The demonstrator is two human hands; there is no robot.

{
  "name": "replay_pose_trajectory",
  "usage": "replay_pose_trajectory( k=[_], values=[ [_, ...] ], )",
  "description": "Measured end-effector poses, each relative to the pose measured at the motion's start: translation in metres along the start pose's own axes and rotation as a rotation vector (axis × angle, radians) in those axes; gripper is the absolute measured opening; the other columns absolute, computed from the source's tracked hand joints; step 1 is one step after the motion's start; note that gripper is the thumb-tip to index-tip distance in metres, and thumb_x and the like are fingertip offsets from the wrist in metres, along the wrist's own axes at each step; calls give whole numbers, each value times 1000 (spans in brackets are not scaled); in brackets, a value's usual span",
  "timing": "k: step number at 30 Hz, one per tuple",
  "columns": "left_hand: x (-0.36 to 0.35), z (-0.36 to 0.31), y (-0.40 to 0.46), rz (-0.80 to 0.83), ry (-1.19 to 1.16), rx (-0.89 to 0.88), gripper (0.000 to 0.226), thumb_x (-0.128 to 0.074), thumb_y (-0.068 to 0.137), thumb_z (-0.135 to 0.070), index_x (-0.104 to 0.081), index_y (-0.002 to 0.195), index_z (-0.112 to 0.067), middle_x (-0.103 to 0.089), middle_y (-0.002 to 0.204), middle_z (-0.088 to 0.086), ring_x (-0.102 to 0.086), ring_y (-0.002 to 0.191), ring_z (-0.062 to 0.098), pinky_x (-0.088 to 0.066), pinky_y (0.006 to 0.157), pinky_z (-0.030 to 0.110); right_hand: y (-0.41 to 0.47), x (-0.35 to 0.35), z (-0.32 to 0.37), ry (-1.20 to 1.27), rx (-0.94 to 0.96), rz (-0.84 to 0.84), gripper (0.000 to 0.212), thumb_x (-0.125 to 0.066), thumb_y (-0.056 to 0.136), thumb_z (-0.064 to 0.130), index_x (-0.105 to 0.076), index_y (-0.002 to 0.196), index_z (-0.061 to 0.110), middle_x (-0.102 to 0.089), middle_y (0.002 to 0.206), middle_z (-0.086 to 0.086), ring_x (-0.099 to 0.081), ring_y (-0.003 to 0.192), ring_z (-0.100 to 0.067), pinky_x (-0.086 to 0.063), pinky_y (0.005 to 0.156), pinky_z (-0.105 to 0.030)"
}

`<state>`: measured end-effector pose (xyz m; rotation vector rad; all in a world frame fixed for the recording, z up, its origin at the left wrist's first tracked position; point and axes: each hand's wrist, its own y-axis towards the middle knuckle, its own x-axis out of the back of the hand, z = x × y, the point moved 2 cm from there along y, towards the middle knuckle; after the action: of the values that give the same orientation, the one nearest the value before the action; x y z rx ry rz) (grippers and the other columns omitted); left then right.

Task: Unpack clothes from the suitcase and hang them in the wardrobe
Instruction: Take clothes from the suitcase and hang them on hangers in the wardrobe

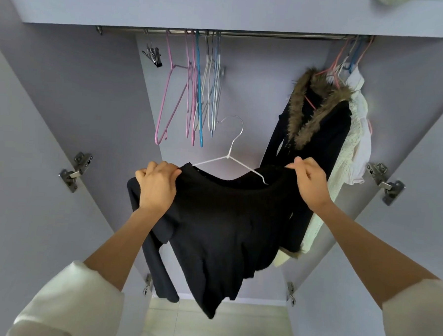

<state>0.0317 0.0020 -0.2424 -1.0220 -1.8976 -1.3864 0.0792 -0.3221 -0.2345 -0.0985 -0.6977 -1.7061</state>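
The wardrobe (64, 108) stands open before me, its rail (248, 35) at twelve o'clock. Below it I hold the black top (220, 219) on a white hanger (231, 153). My left hand (158, 185) grips one shoulder and my right hand (310, 182) pinches the other, fingers curled tight. I judge the wide neckline could slide off the thin wire if I tilt it while lifting.

Open wardrobe, a sweater held up in front of it.

A sweater (220, 219) on a wire hanger (231, 153) sits nearest, the left hand (158, 185) gripping its left shoulder and the right hand (310, 182) pinching its right. Behind and above, the rail (273, 36) runs across the wardrobe (65, 95). Empty hangers (199, 89) hang from it left of centre, with a clip hanger (152, 55) further left. At the far right hangs a fur-collared coat (317, 126), and a lace garment (353, 138) just right of it, touching.
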Motion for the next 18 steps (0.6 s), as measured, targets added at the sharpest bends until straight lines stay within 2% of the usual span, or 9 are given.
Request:
replay_pose_trajectory(
  k=[2,3,5,8,10,12,15,18],
  values=[
    [2,-4,3,-12,-37,34,25,-44,99,-16,-68,97,-7,-65,95,9,-46,90,29,-22,82,35,2,4,4,21,-14,-72,36,-40,99,17,-69,83,3,-49,81,6,-55,77,-14,-40,79,-23],
    [2,-4,4,-16,-49,41,26,-44,99,-17,-67,98,-7,-65,96,8,-46,90,28,-21,82,35,3,6,4,3,-11,-108,31,-41,98,12,-68,85,2,-49,83,4,-55,79,-17,-39,79,-24],
    [2,-4,3,-24,-77,38,25,-44,99,-17,-68,98,-7,-65,97,8,-46,90,28,-21,82,35,6,9,3,-115,22,-104,21,-45,94,5,-64,103,4,-51,96,-2,-54,85,-20,-42,80,-29],
    [3,-4,4,-25,-119,23,24,-46,98,-15,-68,96,-7,-65,96,8,-47,90,29,-22,84,36,11,4,-11,-367,28,199,41,-49,90,1,-50,130,10,-49,128,-10,-48,117,-25,-42,99,-43],
    [7,-5,5,-37,-168,27,22,-47,97,-13,-67,96,-5,-65,95,10,-47,91,30,-21,84,35,11,0,-17,-464,6,350,44,-49,93,6,-44,136,13,-45,138,-7,-41,128,-26,-37,105,-46],
    [10,-5,6,-46,-223,49,21,-47,97,-12,-67,97,-4,-64,95,11,-47,92,30,-19,84,32,12,-2,-17,-455,42,346,38,-47,95,11,-48,133,11,-53,129,-10,-46,123,-27,-40,100,-40],
    [13,-2,6,-25,-250,69,22,-46,98,-14,-65,100,-3,-63,99,11,-46,96,29,-20,88,32,15,2,-9,-345,56,249,27,-44,98,12,-59,118,1,-63,107,-15,-59,103,-28,-43,88,-30],
    [14,0,4,1,-255,86,24,-44,99,-15,-64,102,-4,-62,102,10,-44,99,29,-21,92,35,17,4,0,-170,-3,214,26,-43,98,12,-60,114,0,-63,100,-11,-58,98,-20,-45,93,-33]
  ],
)
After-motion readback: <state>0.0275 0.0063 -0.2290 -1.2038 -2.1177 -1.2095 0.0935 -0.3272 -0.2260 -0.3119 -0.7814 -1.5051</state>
